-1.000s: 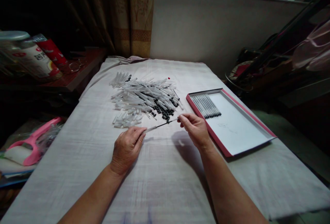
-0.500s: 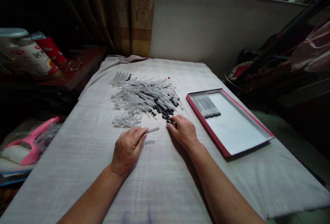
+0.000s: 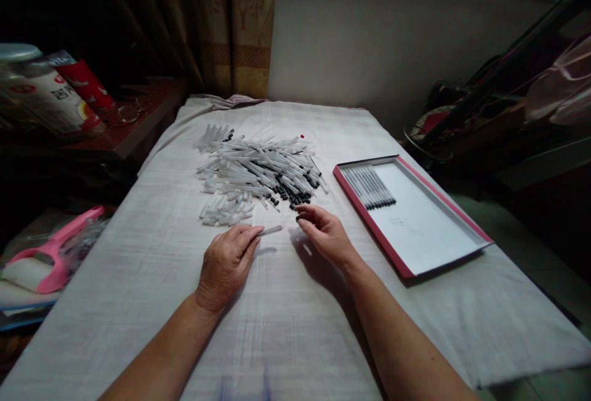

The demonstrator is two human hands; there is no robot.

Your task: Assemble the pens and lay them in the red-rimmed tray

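My left hand is closed on a clear pen barrel, whose free end points right toward my other hand. The thumb and fingers of my right hand pinch a small black pen plug, just above the cloth. Beyond that hand lie several loose black plugs at the near right edge of a heap of translucent pen barrels. Clear pen caps form a smaller pile in front of the heap. A small pale piece lies below my right hand.
A shallow pink-edged box lid on the right holds a row of black-tipped pens. A white cloth covers the table. At left are a jar on a side table and a pink-handled object.
My right hand has lifted and shifted slightly away from the black plugs, with one plug between its fingers. A small pale piece now shows beneath it. My left hand keeps holding the barrel.
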